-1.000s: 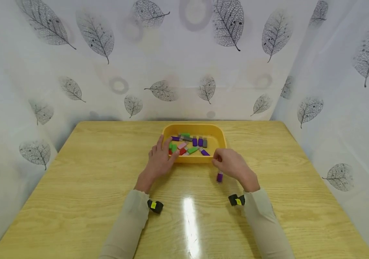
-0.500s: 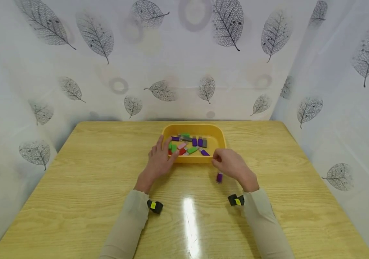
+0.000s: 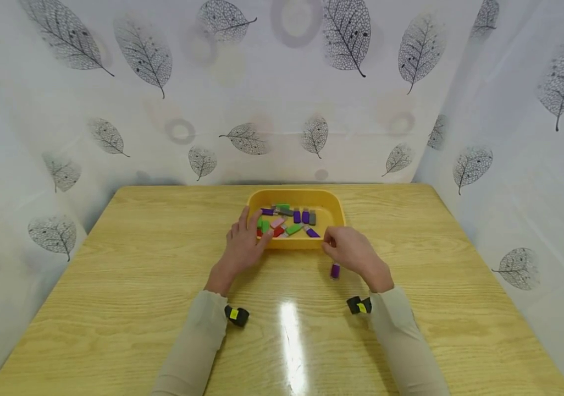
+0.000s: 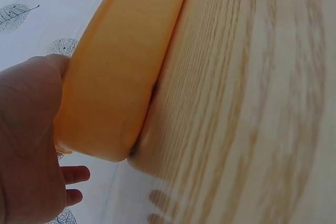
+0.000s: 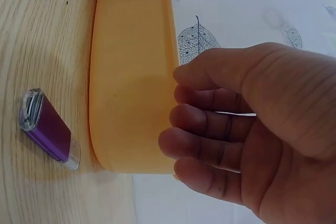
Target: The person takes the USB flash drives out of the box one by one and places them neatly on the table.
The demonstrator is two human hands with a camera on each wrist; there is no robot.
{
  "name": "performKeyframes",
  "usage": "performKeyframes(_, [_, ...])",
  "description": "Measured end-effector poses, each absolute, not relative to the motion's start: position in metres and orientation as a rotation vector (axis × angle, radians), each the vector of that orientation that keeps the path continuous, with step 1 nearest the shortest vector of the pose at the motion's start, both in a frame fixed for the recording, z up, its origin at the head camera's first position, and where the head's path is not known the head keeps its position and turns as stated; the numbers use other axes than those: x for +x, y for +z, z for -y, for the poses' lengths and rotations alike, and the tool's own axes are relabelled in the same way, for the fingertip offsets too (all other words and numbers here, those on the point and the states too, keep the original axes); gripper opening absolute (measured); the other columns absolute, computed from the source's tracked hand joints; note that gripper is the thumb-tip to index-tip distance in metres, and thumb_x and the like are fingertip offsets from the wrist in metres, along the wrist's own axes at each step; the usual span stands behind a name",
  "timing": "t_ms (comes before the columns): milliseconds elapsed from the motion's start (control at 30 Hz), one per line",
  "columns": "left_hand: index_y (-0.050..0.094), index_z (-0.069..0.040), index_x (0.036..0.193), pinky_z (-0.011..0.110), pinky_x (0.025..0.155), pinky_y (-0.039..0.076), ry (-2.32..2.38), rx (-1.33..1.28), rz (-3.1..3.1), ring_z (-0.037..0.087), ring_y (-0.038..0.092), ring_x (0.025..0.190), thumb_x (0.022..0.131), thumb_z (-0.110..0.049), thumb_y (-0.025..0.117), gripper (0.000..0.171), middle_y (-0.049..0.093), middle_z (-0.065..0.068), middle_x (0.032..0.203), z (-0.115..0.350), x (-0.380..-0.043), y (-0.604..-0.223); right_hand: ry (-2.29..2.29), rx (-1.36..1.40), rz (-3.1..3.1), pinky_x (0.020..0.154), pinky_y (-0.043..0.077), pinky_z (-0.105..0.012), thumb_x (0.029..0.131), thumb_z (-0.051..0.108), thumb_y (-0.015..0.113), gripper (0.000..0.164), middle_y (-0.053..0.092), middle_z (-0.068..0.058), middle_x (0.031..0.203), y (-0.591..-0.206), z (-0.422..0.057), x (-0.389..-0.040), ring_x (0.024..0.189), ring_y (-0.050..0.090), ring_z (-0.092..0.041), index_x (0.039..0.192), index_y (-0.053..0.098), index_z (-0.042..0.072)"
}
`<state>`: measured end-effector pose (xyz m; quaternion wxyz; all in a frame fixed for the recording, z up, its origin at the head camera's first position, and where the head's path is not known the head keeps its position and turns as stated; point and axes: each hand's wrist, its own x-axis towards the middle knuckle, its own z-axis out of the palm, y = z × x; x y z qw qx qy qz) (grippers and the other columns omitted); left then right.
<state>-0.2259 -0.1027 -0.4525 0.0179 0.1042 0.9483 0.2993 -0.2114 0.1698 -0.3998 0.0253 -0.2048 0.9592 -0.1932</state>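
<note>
A yellow tray [image 3: 292, 243] holds several USB flash drives in purple, green, grey, red and pink. My left hand [image 3: 242, 242] rests at the tray's front left corner, its thumb over the front rim and its other fingers spread loosely. Against the front right corner lies my right hand [image 3: 353, 250], its fingers loosely curled near the rim with nothing visible between them. A purple USB flash drive [image 5: 50, 129] with a clear cap lies on the table, just in front of the tray and below the right hand. The left wrist view shows the tray's outer wall [image 4: 115, 77] beside the left hand.
The tray stands on a light wood table [image 3: 163, 308] near its back edge. A white curtain [image 3: 272, 82] with a leaf print hangs behind and at both sides. Black wrist devices [image 3: 236, 315] sit at both sleeves.
</note>
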Motion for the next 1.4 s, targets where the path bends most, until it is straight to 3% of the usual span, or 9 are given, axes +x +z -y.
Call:
performKeyframes(300, [0.014,-0.015,0.158,0.066,0.114,0.011,0.940,0.333,-2.937,0.049,0.015,0.143,0.103,-0.052,0.037,0.070,-0.005,0.015,0.165,0.103,-0.226,-0.451,-0.602,-0.642,-2.978,0.058,0.041,-0.029,0.093,0.016,0.066,0.009,0.057,0.001,0.072,-0.400,-0.169,-0.211,0.064,0.050,-0.015,0.089,0.067,0.008])
performKeyframes(500, [0.014,-0.015,0.158,0.066,0.114,0.012,0.935,0.346,-2.949,0.048,0.016,0.143,0.103,-0.053,0.038,0.071,-0.004,0.016,0.165,0.104,-0.227,-0.451,-0.579,-0.676,-2.955,0.062,0.048,-0.031,0.093,0.016,0.066,0.010,0.064,0.000,0.077,-0.394,-0.169,-0.215,0.065,0.054,-0.014,0.090,0.068,0.008])
performKeyframes(1033, [0.014,-0.014,0.159,0.065,0.114,0.012,0.924,0.349,-2.949,0.048,0.015,0.144,0.103,-0.051,0.039,0.071,-0.003,0.016,0.165,0.107,-0.227,-0.450,-0.602,-0.752,-2.895,0.066,0.048,-0.033,0.092,0.015,0.063,0.009,0.067,-0.003,0.084,-0.389,-0.168,-0.248,0.068,0.055,-0.016,0.094,0.068,0.007])
performKeyframes(1167, [0.014,-0.014,0.158,0.065,0.114,0.012,0.933,0.350,-2.952,0.048,0.014,0.144,0.103,-0.051,0.039,0.071,-0.002,0.016,0.165,0.109,-0.229,-0.451,-0.517,-0.781,-2.907,0.071,0.051,-0.037,0.089,0.012,0.065,0.011,0.068,-0.006,0.091,-0.391,-0.164,-0.260,0.075,0.058,-0.019,0.098,0.069,0.006])
performKeyframes(1400, [0.012,-0.013,0.158,0.066,0.113,0.015,0.928,0.354,-2.975,0.048,0.018,0.143,0.102,-0.054,0.041,0.075,0.001,0.016,0.165,0.108,-0.230,-0.455,-0.345,-0.791,-2.853,0.084,0.052,-0.045,0.087,0.015,0.071,0.033,0.067,-0.015,0.111,-0.394,-0.161,-0.276,0.096,0.063,-0.028,0.117,0.067,0.000])
